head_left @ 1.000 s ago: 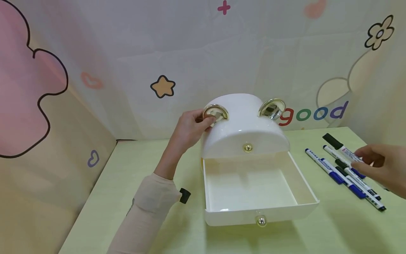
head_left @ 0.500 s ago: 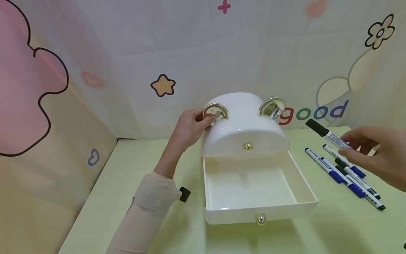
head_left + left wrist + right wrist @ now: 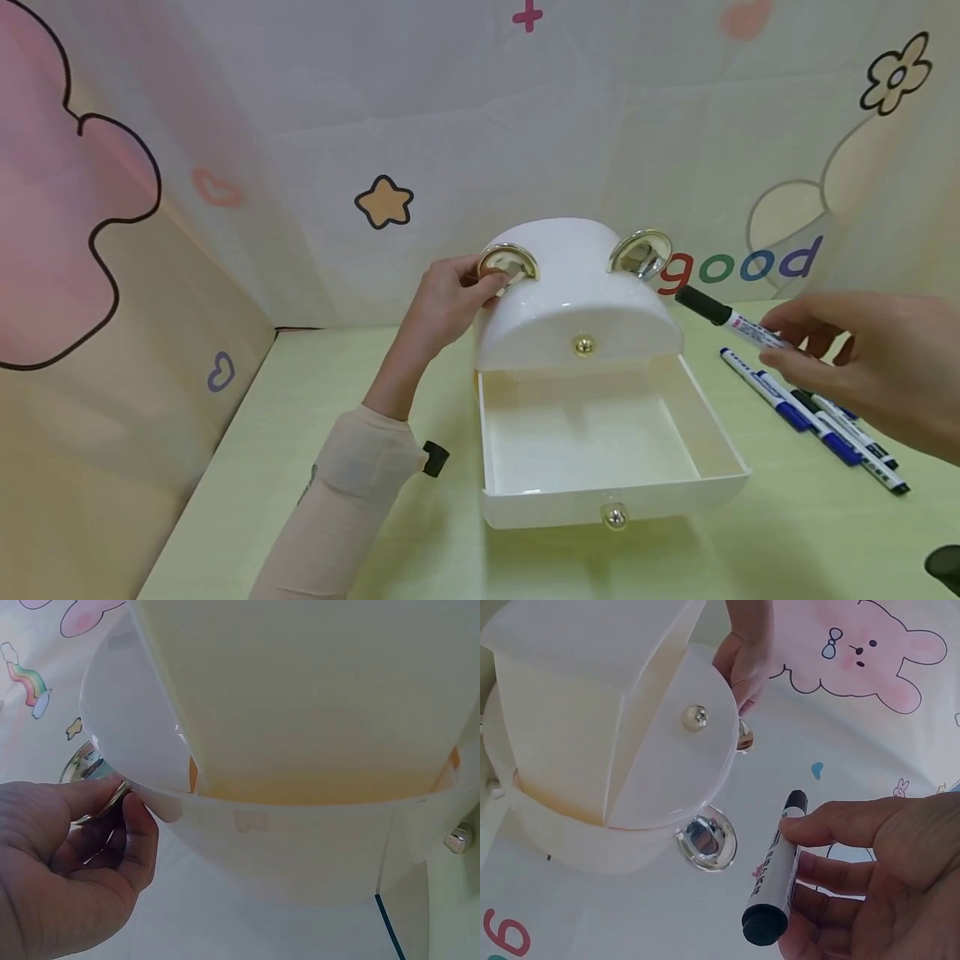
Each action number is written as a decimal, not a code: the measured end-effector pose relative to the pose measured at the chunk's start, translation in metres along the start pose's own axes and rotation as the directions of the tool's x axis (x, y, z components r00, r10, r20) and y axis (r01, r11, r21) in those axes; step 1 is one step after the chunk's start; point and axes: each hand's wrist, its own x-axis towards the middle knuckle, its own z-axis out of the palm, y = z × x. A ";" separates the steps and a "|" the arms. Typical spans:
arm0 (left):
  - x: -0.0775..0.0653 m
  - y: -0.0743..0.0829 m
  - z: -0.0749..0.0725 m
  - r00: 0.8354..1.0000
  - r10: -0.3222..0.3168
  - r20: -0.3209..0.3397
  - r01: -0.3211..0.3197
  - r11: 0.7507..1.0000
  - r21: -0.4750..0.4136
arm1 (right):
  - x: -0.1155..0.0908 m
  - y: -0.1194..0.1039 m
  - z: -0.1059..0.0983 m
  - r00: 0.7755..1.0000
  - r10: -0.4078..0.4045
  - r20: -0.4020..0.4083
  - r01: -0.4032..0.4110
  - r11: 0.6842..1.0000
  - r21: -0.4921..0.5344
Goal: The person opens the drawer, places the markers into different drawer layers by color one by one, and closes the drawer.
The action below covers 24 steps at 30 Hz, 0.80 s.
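My left hand (image 3: 450, 300) pinches the gold, ear-like disc (image 3: 510, 262) on the left top of a white rounded box (image 3: 562, 267). The box's lower drawer (image 3: 615, 505) is pulled out toward me, with a shiny knob on its front and nothing inside. In my right hand (image 3: 862, 350), thumb and fingers grip a black-capped marker (image 3: 753, 332), its cap pointing left toward the box. The right wrist view shows the marker (image 3: 771, 881) in the air beside the second disc (image 3: 708, 838).
Several blue- and black-capped markers (image 3: 810, 421) lie together on the green table, right of the drawer. A patterned cloth backdrop (image 3: 450, 108) rises behind the box. A dark rounded object (image 3: 943, 567) shows at the lower right edge.
My right hand has lifted the black-capped marker from the group of markers and carried it left toward the box. The left hand has stayed on the disc.
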 end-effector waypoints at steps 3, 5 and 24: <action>0.000 0.000 0.000 1.000 -0.003 0.001 0.003 1.000 -0.005 | 0.001 -0.008 0.000 1.000 -0.024 0.000 0.024 1.000 -0.015; 0.000 0.000 0.000 1.000 -0.004 0.001 0.004 1.000 -0.010 | 0.002 -0.014 0.000 0.999 -0.042 0.007 0.042 0.999 -0.027; -0.001 0.001 0.001 1.000 -0.013 0.004 0.013 1.000 -0.021 | 0.008 -0.042 0.020 0.968 -0.129 0.217 0.114 0.990 0.078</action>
